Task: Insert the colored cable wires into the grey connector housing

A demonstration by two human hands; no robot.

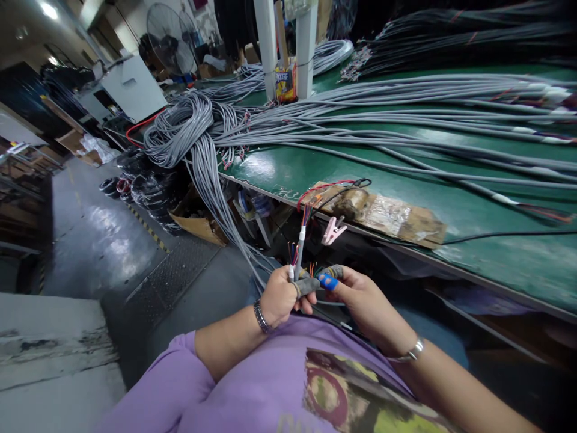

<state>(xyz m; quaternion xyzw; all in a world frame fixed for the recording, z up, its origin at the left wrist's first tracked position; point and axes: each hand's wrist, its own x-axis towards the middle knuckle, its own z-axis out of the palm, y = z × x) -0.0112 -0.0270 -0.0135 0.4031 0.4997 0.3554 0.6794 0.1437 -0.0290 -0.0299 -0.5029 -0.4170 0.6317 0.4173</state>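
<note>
While the left hand (278, 296) is wrapped around grey cables (300, 251) in front of the green worktop (505, 261), the right hand (360, 293) beside it, fingertips (327, 281) close together near orange wires (312, 270), whether pinching them unclear.

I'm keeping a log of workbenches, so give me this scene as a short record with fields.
Left hand: holds grey cables, ends up, coloured wires showing
Right hand: close beside the left, blue tape on one digit; exact grip unclear
Table: green, with long grey cables lying across it
Bundle: grey cable, looped, part hanging over the table's edge
Board: partly taped, near the table's front edge
Clip: pale pink, by that edge
Background: standing fan
</note>
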